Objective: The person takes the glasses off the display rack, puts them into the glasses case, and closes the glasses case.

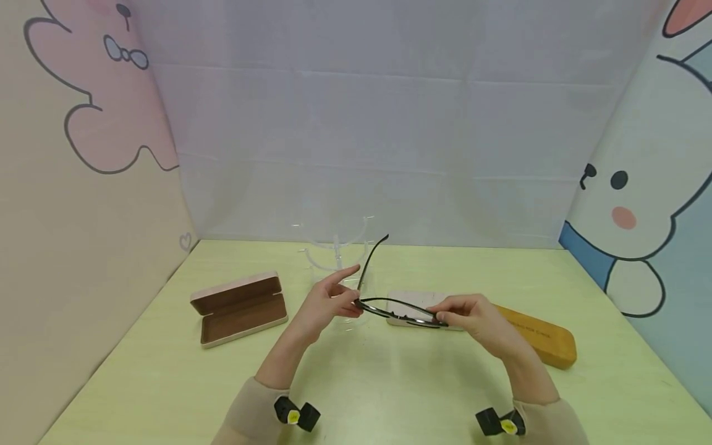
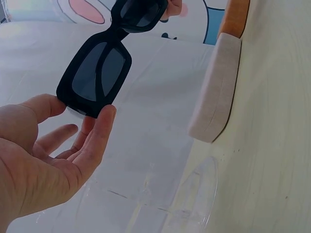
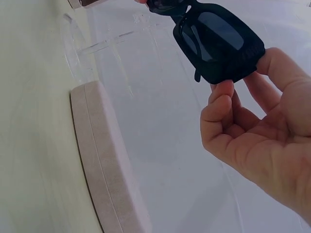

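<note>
A pair of black sunglasses [image 1: 408,320] is held up over the table between both hands. At the left end of the frame, my left hand [image 1: 325,303] pinches the corner, its index finger stretched out. My right hand [image 1: 473,316] pinches the opposite end between thumb and fingers. One temple arm [image 1: 369,262] sticks out away from me at the left hinge; the other appears folded behind the lenses. Dark lenses in thick frames show in the left wrist view on the sunglasses [image 2: 116,34] and in the right wrist view on the same sunglasses [image 3: 221,36].
An open case [image 1: 245,309] with brown lining lies at left. Behind the left hand stands a clear plastic display stand [image 1: 337,250]. A pale closed case [image 1: 406,298] lies behind the sunglasses, and a mustard-yellow case [image 1: 542,337] beside the right forearm. Printed cloth walls enclose the table.
</note>
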`<state>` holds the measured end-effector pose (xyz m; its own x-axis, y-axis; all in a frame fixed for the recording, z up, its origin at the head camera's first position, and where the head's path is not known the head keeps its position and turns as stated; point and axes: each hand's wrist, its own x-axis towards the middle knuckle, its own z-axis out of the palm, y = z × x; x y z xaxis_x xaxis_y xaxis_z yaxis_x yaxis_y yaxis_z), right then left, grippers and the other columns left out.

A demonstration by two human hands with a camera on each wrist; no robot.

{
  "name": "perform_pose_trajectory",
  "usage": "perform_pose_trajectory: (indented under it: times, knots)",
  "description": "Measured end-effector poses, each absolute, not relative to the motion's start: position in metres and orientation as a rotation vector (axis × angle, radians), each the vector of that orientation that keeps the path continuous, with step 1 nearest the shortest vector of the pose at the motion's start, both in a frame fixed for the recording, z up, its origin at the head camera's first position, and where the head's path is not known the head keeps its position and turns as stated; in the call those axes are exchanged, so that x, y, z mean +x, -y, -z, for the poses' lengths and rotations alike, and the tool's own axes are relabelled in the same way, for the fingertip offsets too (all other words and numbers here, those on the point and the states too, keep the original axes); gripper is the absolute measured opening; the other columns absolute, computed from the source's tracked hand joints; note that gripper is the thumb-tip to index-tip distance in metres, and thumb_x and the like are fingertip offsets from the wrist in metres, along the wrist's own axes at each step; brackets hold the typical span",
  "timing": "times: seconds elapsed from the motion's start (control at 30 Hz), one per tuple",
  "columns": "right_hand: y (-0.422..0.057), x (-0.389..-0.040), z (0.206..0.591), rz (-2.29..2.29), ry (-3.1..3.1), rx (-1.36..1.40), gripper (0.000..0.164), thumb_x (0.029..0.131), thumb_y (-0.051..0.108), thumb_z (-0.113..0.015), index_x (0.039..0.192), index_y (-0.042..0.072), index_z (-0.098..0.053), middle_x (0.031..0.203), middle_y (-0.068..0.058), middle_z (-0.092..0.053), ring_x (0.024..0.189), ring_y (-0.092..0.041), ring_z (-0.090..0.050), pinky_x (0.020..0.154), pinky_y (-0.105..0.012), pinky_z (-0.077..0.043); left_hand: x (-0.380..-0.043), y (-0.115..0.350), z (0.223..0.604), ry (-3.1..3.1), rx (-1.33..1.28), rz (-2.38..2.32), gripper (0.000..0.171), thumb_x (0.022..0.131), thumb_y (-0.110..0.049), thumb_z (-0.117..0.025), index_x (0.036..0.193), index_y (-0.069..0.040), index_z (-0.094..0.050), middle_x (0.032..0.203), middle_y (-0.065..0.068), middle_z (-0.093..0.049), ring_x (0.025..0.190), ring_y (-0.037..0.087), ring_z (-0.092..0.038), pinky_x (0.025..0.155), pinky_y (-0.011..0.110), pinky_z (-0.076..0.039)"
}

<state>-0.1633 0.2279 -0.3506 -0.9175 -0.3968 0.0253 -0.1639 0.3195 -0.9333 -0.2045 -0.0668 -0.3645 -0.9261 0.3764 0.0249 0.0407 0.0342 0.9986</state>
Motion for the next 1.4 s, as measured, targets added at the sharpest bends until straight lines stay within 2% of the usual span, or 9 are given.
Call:
perform_pose_trajectory:
  times: [0.17, 0.37, 0.47, 0.63, 0.77, 0.8, 0.9, 1.0, 1.4]
  knots:
    - [-0.2324, -0.1639, 0.3519, 1.630, -2.314, -0.591, 0.032, 0.090, 0.017, -0.057, 0.108, -0.008, -0.061, 0.099, 0.000, -0.063, 0.086, -0.007, -0.056, 0.077, -0.025, -0.049, -0.2051, 0.0657, 0.3661, -2.060, 0.429, -1.959, 0.048, 0.089, -0.009, -0.055, 0.136, -0.012, -0.043, 0.087, 0.011, -0.060, 0.076, 0.030, -0.067, 0.074, 0.037, -0.054]
    - [-0.2330, -0.1644, 0.3524, 1.639, -2.370, -0.484, 0.037, 0.093, 0.025, -0.052, 0.116, -0.002, -0.059, 0.113, 0.002, -0.060, 0.096, -0.011, -0.054, 0.085, -0.034, -0.045, -0.2063, 0.0646, 0.3683, -2.087, 0.373, -1.976, 0.046, 0.090, -0.013, -0.055, 0.135, -0.012, -0.044, 0.093, 0.015, -0.061, 0.079, 0.031, -0.066, 0.075, 0.036, -0.053]
    - [-0.2327, -0.1640, 0.3523, 1.692, -2.363, -0.393, 0.039, 0.092, 0.026, -0.054, 0.117, -0.003, -0.057, 0.105, -0.001, -0.062, 0.090, -0.015, -0.055, 0.082, -0.036, -0.046, -0.2061, 0.0632, 0.3696, -2.097, 0.323, -2.019, 0.044, 0.090, -0.011, -0.055, 0.133, -0.013, -0.046, 0.094, 0.016, -0.061, 0.079, 0.031, -0.066, 0.074, 0.036, -0.053]
    - [-0.2328, -0.1637, 0.3524, 1.772, -2.320, -0.331, 0.037, 0.091, 0.021, -0.056, 0.115, -0.007, -0.057, 0.089, -0.006, -0.064, 0.079, -0.017, -0.057, 0.075, -0.030, -0.050, -0.2055, 0.0607, 0.3723, -2.094, 0.326, -2.063, 0.043, 0.089, -0.008, -0.055, 0.131, -0.010, -0.049, 0.095, 0.020, -0.060, 0.077, 0.033, -0.066, 0.073, 0.036, -0.054]
    - [-0.2326, -0.1642, 0.3523, 1.783, -2.348, -0.304, 0.034, 0.091, 0.019, -0.056, 0.112, -0.007, -0.059, 0.085, -0.003, -0.064, 0.076, -0.016, -0.057, 0.073, -0.028, -0.051, -0.2061, 0.0606, 0.3737, -2.093, 0.373, -2.044, 0.043, 0.089, -0.008, -0.056, 0.131, -0.008, -0.049, 0.097, 0.024, -0.060, 0.075, 0.030, -0.066, 0.073, 0.035, -0.054]
    - [-0.2325, -0.1643, 0.3522, 1.784, -2.355, -0.291, 0.033, 0.091, 0.019, -0.055, 0.112, -0.007, -0.060, 0.084, -0.001, -0.063, 0.076, -0.015, -0.057, 0.066, -0.026, -0.050, -0.2060, 0.0609, 0.3737, -2.094, 0.390, -2.032, 0.043, 0.089, -0.008, -0.055, 0.131, -0.009, -0.049, 0.098, 0.024, -0.059, 0.075, 0.027, -0.067, 0.074, 0.035, -0.054]
    - [-0.2325, -0.1645, 0.3521, 1.786, -2.386, -0.236, 0.034, 0.090, 0.022, -0.056, 0.111, -0.004, -0.061, 0.079, 0.003, -0.062, 0.069, -0.010, -0.056, 0.047, -0.019, -0.041, -0.2051, 0.0619, 0.3729, -2.112, 0.464, -1.957, 0.043, 0.090, -0.009, -0.054, 0.133, -0.009, -0.047, 0.098, 0.023, -0.060, 0.075, 0.021, -0.067, 0.076, 0.034, -0.053]
    - [-0.2325, -0.1645, 0.3522, 1.831, -2.372, -0.180, 0.031, 0.091, 0.025, -0.056, 0.108, -0.001, -0.062, 0.075, 0.006, -0.061, 0.063, -0.005, -0.054, 0.036, -0.019, -0.024, -0.2037, 0.0619, 0.3726, -2.142, 0.538, -1.863, 0.043, 0.091, -0.010, -0.053, 0.133, -0.012, -0.047, 0.096, 0.020, -0.061, 0.078, 0.023, -0.067, 0.076, 0.032, -0.053]
    - [-0.2340, -0.1629, 0.3520, 2.018, -2.218, -0.196, 0.012, 0.091, 0.018, -0.056, 0.091, 0.016, -0.067, 0.075, 0.007, -0.063, 0.060, -0.001, -0.054, 0.037, -0.026, -0.015, -0.1978, 0.0617, 0.3683, -2.174, 0.728, -1.617, 0.033, 0.091, -0.010, -0.053, 0.123, -0.015, -0.059, 0.101, 0.010, -0.062, 0.081, 0.036, -0.065, 0.074, 0.029, -0.053]
